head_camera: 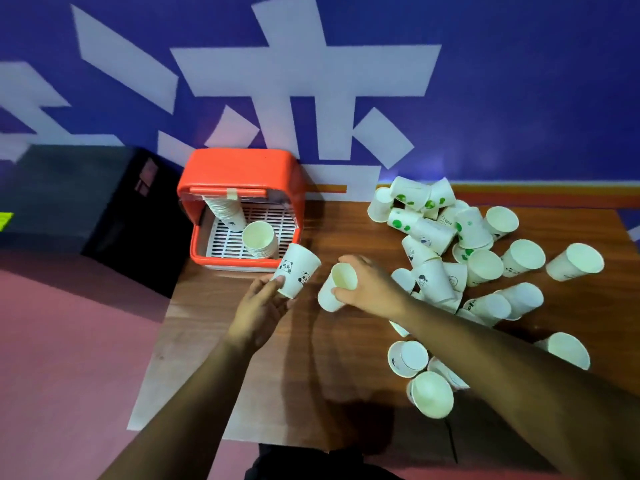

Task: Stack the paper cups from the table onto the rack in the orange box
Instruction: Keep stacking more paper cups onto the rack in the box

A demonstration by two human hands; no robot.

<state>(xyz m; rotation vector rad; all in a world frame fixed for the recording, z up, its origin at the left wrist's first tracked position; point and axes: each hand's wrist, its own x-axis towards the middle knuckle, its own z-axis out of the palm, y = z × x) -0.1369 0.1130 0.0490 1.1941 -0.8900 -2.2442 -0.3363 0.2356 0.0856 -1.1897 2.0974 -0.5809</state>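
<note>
On the wooden table (pixel 277 358), head view: the orange box (pixel 239 168) stands open at the far left corner. Its white slatted rack (pixel 277 216) already carries a tall leaning stack (pixel 225 209) of cups at the back and a shorter stack (pixel 258 239) in front. The left hand (pixel 258 306) pinches a panda-printed cup (pixel 298 271) near its base, just in front of the box. The right hand (pixel 367 285) curls its fingers round a plain cup (pixel 337 289) beside it. A heap of loose cups (pixel 450 244), well over a dozen, lies to the right, so the task appears begun but far from finished.
</note>
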